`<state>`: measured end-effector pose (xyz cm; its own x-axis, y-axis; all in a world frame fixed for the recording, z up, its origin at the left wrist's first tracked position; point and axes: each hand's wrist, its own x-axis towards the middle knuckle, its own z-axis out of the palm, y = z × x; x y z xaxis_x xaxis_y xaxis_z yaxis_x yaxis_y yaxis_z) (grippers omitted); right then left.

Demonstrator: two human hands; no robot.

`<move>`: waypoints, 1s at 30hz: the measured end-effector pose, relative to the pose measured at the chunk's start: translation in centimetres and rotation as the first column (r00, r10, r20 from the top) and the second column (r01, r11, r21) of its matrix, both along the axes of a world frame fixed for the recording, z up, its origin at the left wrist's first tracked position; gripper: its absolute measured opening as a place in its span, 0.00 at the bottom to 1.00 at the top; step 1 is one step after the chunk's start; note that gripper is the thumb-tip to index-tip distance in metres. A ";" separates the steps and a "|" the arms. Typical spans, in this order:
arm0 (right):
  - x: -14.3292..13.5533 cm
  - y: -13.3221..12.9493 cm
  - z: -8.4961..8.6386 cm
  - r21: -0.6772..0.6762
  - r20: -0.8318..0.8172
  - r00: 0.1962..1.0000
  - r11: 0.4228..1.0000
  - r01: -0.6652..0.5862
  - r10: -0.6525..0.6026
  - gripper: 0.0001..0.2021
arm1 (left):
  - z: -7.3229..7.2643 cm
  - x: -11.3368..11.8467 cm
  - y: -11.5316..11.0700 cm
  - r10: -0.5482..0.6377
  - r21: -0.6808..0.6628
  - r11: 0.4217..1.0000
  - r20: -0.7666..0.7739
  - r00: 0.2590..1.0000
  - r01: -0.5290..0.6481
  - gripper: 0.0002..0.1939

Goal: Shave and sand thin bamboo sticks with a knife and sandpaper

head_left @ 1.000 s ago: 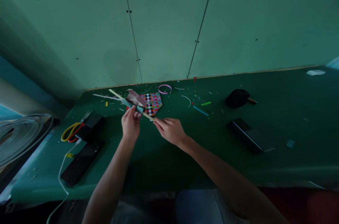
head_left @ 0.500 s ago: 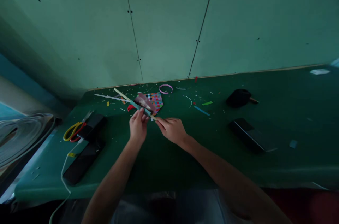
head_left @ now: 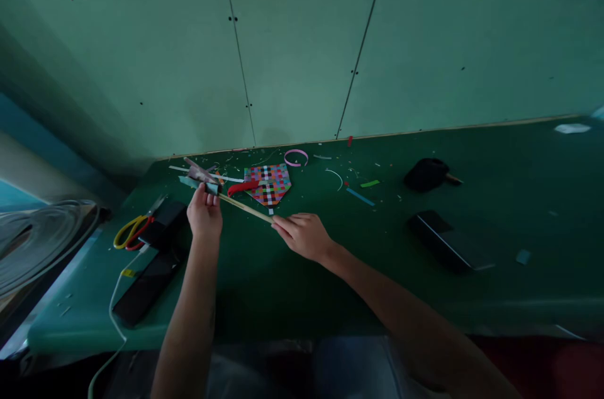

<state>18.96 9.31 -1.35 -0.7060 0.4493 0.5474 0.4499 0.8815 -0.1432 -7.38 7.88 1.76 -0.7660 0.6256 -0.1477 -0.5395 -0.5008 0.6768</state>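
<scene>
My right hand (head_left: 303,234) pinches the near end of a thin pale wooden stick (head_left: 246,207), which slants up to the left. Around the stick's far end my left hand (head_left: 205,210) closes on a piece of curled paper (head_left: 201,176), teal-grey and dull pink. Its exact shape is hard to make out in the dim light. On the table just right of my left hand lies a colourful woven paper piece (head_left: 278,180) with a pointed lower end. A red-handled tool (head_left: 243,187), perhaps a cutter, rests across it.
Yellow and red scissors (head_left: 129,232), black boxy items (head_left: 150,289) and a white cable (head_left: 113,298) lie at the left. A black pouch (head_left: 426,175) and a dark case (head_left: 446,240) sit at the right. Paper scraps, a pink paper loop (head_left: 296,158) and strips litter the green table (head_left: 358,298).
My left hand has moved left with the curled paper, along to the stick's far end. More of the stick now shows between my hands, uncovering the woven piece and red-handled tool.
</scene>
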 end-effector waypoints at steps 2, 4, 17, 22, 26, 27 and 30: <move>0.0 -0.1 0.0 0.013 -0.002 1.000 1.000 -0.003 0.003 0.16 | 0.0 -0.4 0.0 0.002 0.008 1.000 0.022 1.000 -0.003 0.03; 0.0 0.0 -0.1 0.016 -0.007 1.000 1.000 -0.003 0.003 0.16 | -0.2 0.3 0.0 -0.018 0.015 1.000 0.037 0.999 0.018 0.02; 0.0 0.9 -0.1 -0.032 -0.043 0.996 0.997 0.076 -0.077 0.15 | -1.4 5.8 -0.1 -0.196 -0.015 0.981 -0.053 0.979 0.196 0.07; -0.3 0.0 -0.2 -0.020 -0.005 1.000 1.000 -0.011 0.011 0.17 | -0.4 -0.1 -0.1 -0.020 0.003 1.000 0.018 1.000 0.020 0.03; -0.3 0.2 -0.5 -0.013 -0.016 1.000 1.000 0.017 -0.017 0.16 | -1.2 2.6 0.0 -0.100 -0.008 0.995 -0.014 0.995 0.100 0.03; -0.2 0.4 -0.5 -0.014 -0.024 0.999 0.999 0.049 -0.049 0.16 | -1.6 4.0 -0.1 -0.156 -0.023 0.988 -0.033 0.987 0.155 0.04; -0.1 0.9 -0.6 -0.013 -0.058 0.986 0.988 0.156 -0.157 0.15 | -2.4 8.2 -0.2 -0.348 -0.057 0.937 -0.068 0.935 0.345 0.10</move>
<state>18.89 10.22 -1.91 -0.5932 0.5566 0.5817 0.5728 0.7995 -0.1808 0.85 7.67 -0.66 -0.5129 0.8484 -0.1308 -0.6203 -0.2610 0.7397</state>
